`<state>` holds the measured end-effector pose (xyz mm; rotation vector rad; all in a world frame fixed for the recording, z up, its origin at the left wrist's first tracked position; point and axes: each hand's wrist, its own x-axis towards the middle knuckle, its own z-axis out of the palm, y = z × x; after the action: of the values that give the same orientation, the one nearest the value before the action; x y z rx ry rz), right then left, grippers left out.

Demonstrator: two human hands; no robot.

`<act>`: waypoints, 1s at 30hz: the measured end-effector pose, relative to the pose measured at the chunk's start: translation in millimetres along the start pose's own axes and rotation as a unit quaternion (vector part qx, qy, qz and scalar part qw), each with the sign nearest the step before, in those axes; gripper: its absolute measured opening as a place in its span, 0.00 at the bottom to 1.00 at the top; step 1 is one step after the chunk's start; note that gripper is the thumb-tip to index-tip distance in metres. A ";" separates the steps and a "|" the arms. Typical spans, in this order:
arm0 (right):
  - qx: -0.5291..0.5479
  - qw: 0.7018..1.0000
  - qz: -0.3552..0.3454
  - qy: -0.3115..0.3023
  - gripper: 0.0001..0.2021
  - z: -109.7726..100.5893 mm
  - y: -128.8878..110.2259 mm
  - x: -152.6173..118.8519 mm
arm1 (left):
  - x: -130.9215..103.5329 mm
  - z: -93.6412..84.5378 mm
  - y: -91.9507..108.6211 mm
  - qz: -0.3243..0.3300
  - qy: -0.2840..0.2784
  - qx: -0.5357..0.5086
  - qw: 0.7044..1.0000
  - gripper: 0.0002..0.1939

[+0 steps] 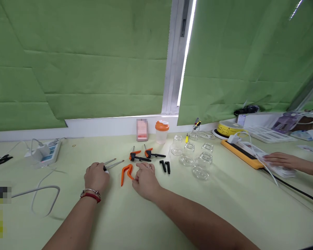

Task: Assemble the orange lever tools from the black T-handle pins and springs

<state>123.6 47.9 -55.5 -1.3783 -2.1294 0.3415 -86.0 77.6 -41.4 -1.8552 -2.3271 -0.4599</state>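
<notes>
My left hand (pixel 96 176) rests on the table, closed around two screwdrivers (pixel 115 163); their metal shafts point right and their handles are mostly hidden in my palm. My right hand (pixel 146 180) is at the middle, thumb and fingers pinched at the lower right end of a bent orange plastic piece (pixel 127 170). That piece lies between my hands. Just beyond it are two black-and-orange bar clamps (pixel 139 157) (pixel 154 153). Right of my right hand lie two short black parts (pixel 162 166) (pixel 168 167), side by side.
Several clear glasses (pixel 189 154) stand to the right. A cup with an orange lid (pixel 161 132) and a pinkish upright rectangle (pixel 142 130) are by the wall. Power strips (pixel 50 152) (pixel 241 154) with cables flank the area. Another person's hand (pixel 284 160) reaches in at right.
</notes>
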 end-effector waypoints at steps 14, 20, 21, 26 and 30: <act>0.471 0.859 0.198 -0.030 0.10 -49.8 22.9 -11.1 | -4.4 -9.4 5.0 -0.024 -0.013 -0.039 0.999 0.14; 0.584 0.778 0.230 -0.027 0.19 -65.4 47.8 -40.9 | -12.1 -16.1 18.1 0.005 0.020 -0.095 0.995 0.14; 0.597 0.766 0.237 -0.028 0.20 -65.5 51.5 -45.7 | -14.3 -16.9 21.6 0.020 0.026 -0.109 0.994 0.15; 0.666 0.703 0.248 -0.012 0.19 -64.1 66.2 -56.3 | -29.4 -16.3 39.9 0.120 0.035 -0.172 0.977 0.20; 0.701 0.671 0.241 0.028 0.17 -66.0 74.1 -52.4 | -41.5 -13.5 51.4 0.191 0.035 -0.263 0.945 0.18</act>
<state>233.9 27.1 -56.6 -0.8073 -0.7415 1.6582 -27.6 45.0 -32.6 -2.3921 -1.8404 -1.1509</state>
